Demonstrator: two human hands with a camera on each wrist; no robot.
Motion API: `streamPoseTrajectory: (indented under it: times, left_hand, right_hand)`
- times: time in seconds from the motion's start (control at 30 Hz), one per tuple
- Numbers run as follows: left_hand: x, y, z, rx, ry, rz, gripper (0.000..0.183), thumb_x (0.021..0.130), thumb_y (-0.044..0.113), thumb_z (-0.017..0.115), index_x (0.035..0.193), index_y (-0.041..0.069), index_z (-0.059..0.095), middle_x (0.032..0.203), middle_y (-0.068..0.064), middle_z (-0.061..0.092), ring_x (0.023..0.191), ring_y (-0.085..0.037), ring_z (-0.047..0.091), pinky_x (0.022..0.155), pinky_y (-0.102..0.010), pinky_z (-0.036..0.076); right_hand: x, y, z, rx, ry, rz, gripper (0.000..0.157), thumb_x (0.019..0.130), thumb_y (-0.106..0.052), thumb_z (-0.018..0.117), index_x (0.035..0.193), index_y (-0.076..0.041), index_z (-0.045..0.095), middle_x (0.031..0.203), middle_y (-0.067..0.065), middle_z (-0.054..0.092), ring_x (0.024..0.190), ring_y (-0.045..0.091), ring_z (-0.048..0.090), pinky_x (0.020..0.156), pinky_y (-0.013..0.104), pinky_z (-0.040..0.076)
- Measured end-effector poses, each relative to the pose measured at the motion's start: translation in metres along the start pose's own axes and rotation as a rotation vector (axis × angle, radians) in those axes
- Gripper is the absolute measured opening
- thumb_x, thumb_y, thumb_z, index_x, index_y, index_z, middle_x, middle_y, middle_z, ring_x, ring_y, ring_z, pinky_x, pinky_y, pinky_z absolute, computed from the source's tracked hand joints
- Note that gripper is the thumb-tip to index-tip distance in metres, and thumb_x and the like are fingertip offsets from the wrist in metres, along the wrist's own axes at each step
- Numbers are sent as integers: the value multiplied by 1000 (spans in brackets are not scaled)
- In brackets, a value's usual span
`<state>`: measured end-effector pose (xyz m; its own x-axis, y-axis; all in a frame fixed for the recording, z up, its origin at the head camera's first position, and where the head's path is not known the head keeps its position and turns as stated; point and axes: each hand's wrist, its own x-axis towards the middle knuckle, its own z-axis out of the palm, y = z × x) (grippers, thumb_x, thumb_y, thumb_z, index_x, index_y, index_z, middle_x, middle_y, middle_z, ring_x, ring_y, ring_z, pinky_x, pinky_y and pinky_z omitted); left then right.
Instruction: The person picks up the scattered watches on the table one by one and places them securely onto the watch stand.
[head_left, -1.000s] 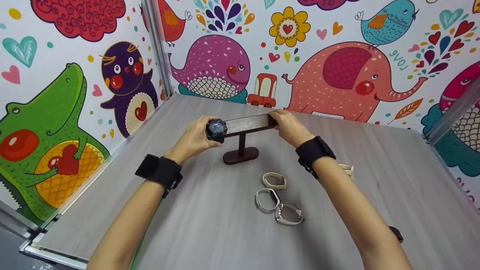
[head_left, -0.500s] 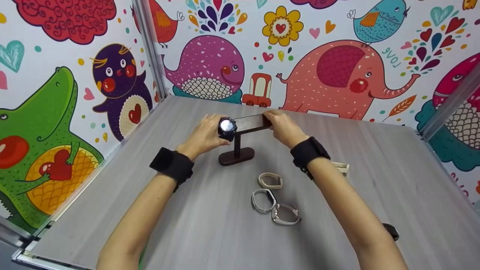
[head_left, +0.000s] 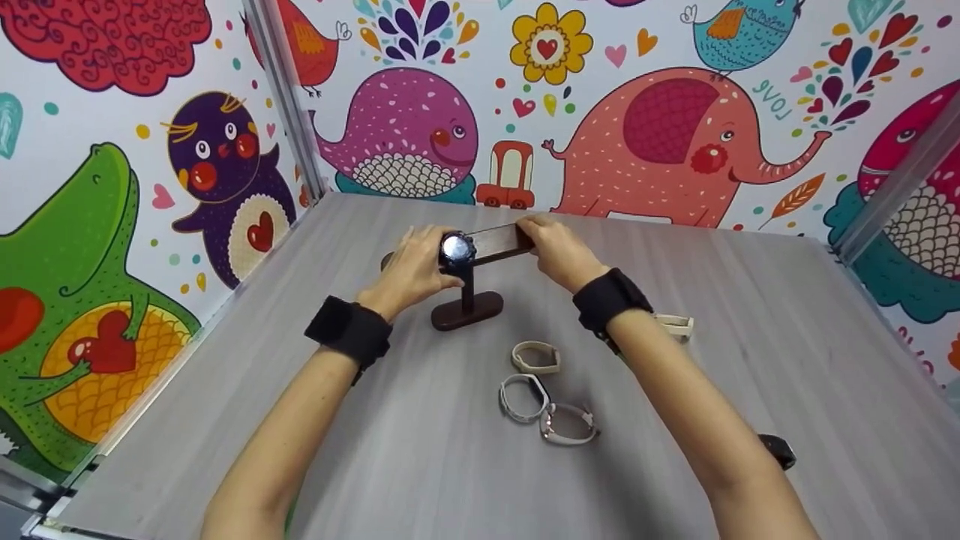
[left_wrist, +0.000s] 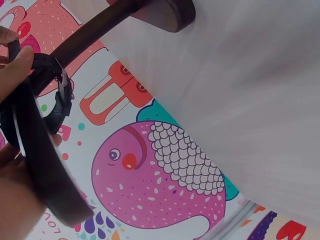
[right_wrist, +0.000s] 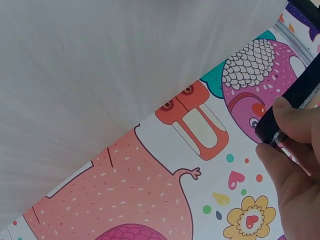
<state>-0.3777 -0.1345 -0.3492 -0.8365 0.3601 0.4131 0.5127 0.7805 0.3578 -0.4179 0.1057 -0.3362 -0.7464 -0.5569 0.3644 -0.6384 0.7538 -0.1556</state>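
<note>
Left hand point(head_left: 409, 273) grips the black watch point(head_left: 456, 250) around the stand point(head_left: 498, 242), right hand point(head_left: 561, 253) pinches the stand's right end; 3 pale bands point(head_left: 537, 369) nearby!

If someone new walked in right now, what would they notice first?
Probably the cartoon salmon-pink elephant and purple whale on the back wall. Then, mid-picture in the head view, the black wristwatch that the left hand holds at the dark brown stand, which the right hand grips too.
</note>
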Motion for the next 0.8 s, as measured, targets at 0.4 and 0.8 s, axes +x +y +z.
streamPoseTrajectory:
  times: [0.4, 0.8]
  left_hand:
    - [-4, 11, -2, 136, 22, 40, 101, 62, 37, 83, 143, 10, 29, 134, -16, 45, 128, -30, 41, 102, -73, -3]
    - [7, 117, 12, -189, 74, 223, 88, 71, 39, 76, 143, 15, 31, 137, -11, 42, 131, -25, 36, 112, -61, 11]
  right_hand:
    - [-20, 0, -32, -6, -61, 23, 70, 82, -11, 67, 142, -3, 31, 146, 20, 29, 132, 34, 34, 107, 44, 36]
    - [-109, 15, -99, -46, 135, 153, 71, 79, -27, 70, 139, -7, 37, 144, 17, 32, 129, 34, 36, 104, 49, 39]
